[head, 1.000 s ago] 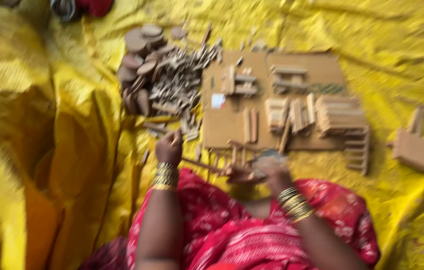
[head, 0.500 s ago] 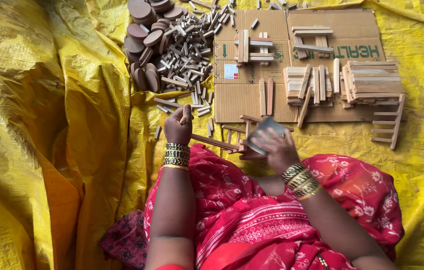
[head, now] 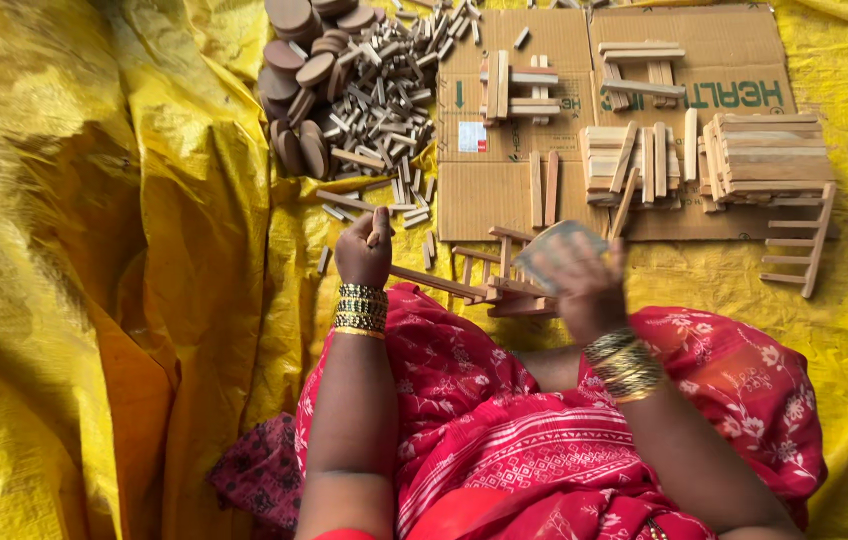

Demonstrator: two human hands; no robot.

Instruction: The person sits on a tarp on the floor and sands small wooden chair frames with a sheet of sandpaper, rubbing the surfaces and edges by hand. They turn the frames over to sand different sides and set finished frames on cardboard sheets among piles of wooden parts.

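Left hand [head: 364,250] pinching small stick, right hand [head: 576,280] gripping grey pad over half-built wooden frame [head: 489,278]; finished ladder [head: 799,240] alongside, loose sticks [head: 384,100] heaped unused.

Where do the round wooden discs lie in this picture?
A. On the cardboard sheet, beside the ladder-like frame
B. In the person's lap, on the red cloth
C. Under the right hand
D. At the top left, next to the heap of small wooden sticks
D: the round wooden discs are piled at the upper left on the yellow tarp, touching the heap of small wooden sticks, left of the cardboard sheet.
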